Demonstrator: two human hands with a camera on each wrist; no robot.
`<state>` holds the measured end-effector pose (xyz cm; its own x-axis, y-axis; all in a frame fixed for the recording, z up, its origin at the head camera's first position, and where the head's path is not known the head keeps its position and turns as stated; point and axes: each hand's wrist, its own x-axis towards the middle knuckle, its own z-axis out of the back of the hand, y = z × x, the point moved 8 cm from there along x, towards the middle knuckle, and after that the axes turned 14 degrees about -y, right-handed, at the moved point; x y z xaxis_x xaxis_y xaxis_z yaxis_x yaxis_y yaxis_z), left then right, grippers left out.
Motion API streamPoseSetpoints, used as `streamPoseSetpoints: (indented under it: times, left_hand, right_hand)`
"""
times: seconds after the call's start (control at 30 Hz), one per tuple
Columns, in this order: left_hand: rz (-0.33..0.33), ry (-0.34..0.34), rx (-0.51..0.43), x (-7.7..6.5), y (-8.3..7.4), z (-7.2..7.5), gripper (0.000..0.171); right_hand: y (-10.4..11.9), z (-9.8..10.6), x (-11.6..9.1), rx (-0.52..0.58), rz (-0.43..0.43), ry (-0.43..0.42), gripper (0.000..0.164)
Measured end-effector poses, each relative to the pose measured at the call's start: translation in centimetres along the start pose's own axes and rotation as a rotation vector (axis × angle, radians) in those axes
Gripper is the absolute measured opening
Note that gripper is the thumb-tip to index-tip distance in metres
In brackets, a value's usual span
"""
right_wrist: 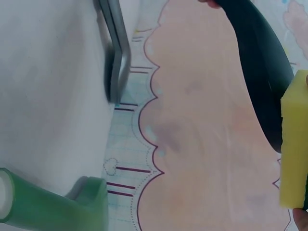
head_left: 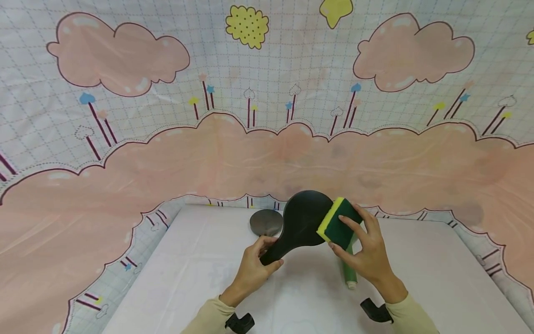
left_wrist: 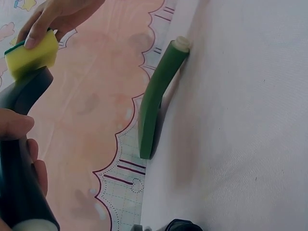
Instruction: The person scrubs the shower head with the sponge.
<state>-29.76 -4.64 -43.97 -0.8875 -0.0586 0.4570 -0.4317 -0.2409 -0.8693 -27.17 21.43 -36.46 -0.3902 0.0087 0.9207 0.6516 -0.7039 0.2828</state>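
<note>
Left grip (head_left: 255, 263): fingers and thumb wrapped round the handle of a black spoon-like utensil (head_left: 305, 218), raised over the bench (head_left: 167, 287). Behind, on the bench: grey round-headed utensil (head_left: 266, 222). Next: yellow-green sponge (head_left: 339, 229), yellow side against the black bowl. Beneath it: green object (head_left: 349, 271), lying on the bench. Rightmost: right grip (head_left: 369, 253), pinching the sponge.

No readable lettering or numbers — none on the sponge (head_left: 335, 228) in the right hand (head_left: 370, 253), none on the black utensil (head_left: 305, 218) in the left hand (head_left: 252, 268), none on the green handle (head_left: 349, 272) near the right.
</note>
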Motion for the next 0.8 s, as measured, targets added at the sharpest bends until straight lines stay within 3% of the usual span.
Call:
streamPoseSetpoints:
  times: [0.17,0.47,0.8]
  left_hand:
    - [-0.015,0.001,0.006,0.1,0.0,0.0,0.048]
    - [-0.017,-0.011,0.036,0.4,0.3,-0.5,0.048]
    - [0.004,-0.013,0.044,0.5,0.5,-0.7,0.047]
  right_hand:
    - [0.0,-0.2,-0.3,-0.012,-0.011,0.018,0.073]
    - [2.0,-0.9,-0.8,0.025,0.112,-0.031,0.063]
    - [2.5,-1.2,-0.8,0.019,0.159,-0.022,0.061]
